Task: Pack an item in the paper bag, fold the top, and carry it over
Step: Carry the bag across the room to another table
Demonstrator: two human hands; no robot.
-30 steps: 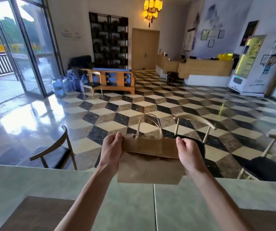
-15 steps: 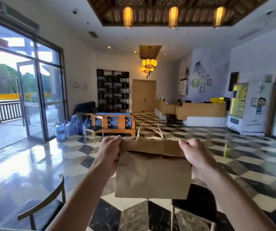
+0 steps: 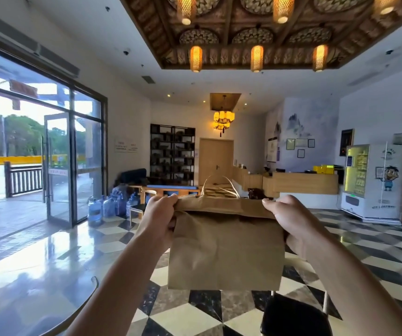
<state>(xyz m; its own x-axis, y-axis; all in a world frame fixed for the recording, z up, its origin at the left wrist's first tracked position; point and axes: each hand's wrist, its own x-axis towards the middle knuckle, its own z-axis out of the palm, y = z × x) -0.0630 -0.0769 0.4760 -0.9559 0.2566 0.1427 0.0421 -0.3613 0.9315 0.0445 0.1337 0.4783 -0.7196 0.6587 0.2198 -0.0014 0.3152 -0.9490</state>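
You have the paper bag [image 3: 224, 251] up in front of you at chest height, clear of any table, with its top already folded over into a flat band. Your left hand [image 3: 159, 215] pinches the left end of that fold and your right hand [image 3: 289, 219] pinches the right end, each clenched on the paper, while the twine handles [image 3: 219, 187] stick up behind the crease. By the look of it, packing and folding are done and you are at the carrying step; what is inside cannot be seen. The next move calls for keeping both pinches firm so the fold does not spring open, and holding the bag level as you walk. No table shows in this view; below the bag lies a glossy checkered floor [image 3: 195, 316], with a dark chair seat [image 3: 294, 316] low on your right to steer around. Ahead, the lobby opens toward a wooden reception counter [image 3: 304, 183], with glass doors [image 3: 59, 166] on your left.
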